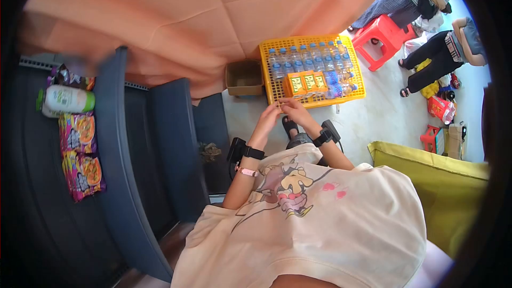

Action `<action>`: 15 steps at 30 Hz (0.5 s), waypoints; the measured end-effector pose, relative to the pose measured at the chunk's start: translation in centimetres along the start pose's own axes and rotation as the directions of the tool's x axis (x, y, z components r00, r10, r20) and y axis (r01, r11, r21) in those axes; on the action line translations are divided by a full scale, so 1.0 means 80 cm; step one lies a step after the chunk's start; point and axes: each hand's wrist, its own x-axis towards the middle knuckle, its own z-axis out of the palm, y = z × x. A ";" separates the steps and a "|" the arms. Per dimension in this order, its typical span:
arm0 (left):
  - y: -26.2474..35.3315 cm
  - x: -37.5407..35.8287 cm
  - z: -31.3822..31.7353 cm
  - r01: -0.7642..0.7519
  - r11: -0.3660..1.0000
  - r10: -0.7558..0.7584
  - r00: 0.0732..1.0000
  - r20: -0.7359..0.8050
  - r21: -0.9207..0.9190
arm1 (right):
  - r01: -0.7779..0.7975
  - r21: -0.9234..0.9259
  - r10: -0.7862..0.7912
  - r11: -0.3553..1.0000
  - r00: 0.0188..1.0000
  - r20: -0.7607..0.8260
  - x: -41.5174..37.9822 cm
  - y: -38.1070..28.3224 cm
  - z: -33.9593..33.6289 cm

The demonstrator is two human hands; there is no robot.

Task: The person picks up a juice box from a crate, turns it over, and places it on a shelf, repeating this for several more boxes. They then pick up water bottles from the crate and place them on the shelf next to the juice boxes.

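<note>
My left hand (269,117) and my right hand (296,113) meet in front of me, fingertips pinched together. Whatever is between them, if anything, is too small to make out. Just beyond my fingers stands a yellow plastic crate (272,92). Rows of clear water bottles (312,60) with blue caps fill much of it. Orange drink cartons (304,84) sit at its near side, closest to my hands. Beside the cartons lie several bottles with blue-purple labels (334,84).
Dark shelves (114,144) on the left hold noodle packets (81,173) and a white bottle (69,99). An open cardboard box (244,79) stands left of the crate. A red stool (377,40) and two people are at right, with a yellow-green fabric panel (437,192) nearer.
</note>
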 end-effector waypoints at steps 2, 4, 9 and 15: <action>-0.020 0.032 0.022 0.082 0.997 -0.082 0.997 -0.002 -0.010 | -0.047 0.063 0.050 0.997 0.997 -0.052 0.009 0.025 -0.039; -0.027 0.056 0.038 0.186 0.982 -0.187 0.982 0.025 0.024 | -0.111 0.062 0.116 0.992 0.991 -0.069 0.014 0.034 -0.070; -0.046 0.127 0.053 0.212 0.974 -0.208 0.977 -0.050 0.076 | -0.260 0.116 0.274 0.959 0.953 -0.128 0.046 0.028 -0.123; -0.079 0.210 0.041 0.107 0.988 -0.082 0.975 -0.208 0.110 | -0.160 -0.106 0.138 0.981 0.973 -0.187 0.118 0.107 -0.145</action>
